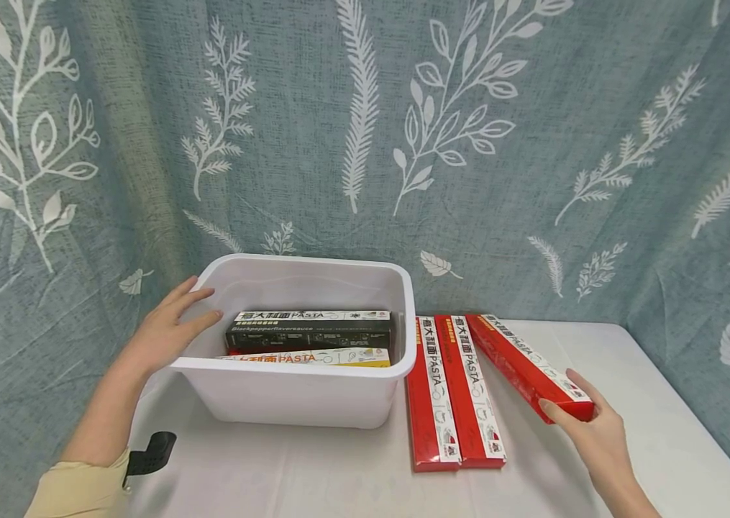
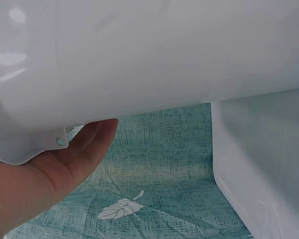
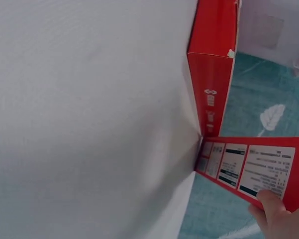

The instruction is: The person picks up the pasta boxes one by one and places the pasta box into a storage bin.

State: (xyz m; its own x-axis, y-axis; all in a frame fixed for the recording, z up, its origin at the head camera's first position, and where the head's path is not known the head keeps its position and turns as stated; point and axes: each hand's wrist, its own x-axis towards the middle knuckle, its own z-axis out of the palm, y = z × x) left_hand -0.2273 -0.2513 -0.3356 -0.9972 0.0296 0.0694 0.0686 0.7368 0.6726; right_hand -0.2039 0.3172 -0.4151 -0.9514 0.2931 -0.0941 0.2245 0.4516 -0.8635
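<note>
Over the left rim of a white plastic bin [image 1: 293,394] lies my left hand [image 1: 167,324], thumb on the inner side and some fingers outside, gripping the edge. The left wrist view shows those outer fingers [image 2: 97,142] against the bin's outer wall. My right hand [image 1: 591,424] grips a long red pasta box [image 1: 520,360] by its near end, thumb on one side and fingers on the other. That box slants, its near end raised and its far end low by the curtain. Its printed label side [image 3: 249,167] shows in the right wrist view.
Two more red pasta boxes [image 1: 429,403] lie side by side just right of the bin. Inside the bin are a black pasta box [image 1: 309,334] and a white-and-yellow-edged one [image 1: 332,357], with some red between them. A patterned curtain [image 1: 313,144] hangs behind the white table [image 1: 261,475].
</note>
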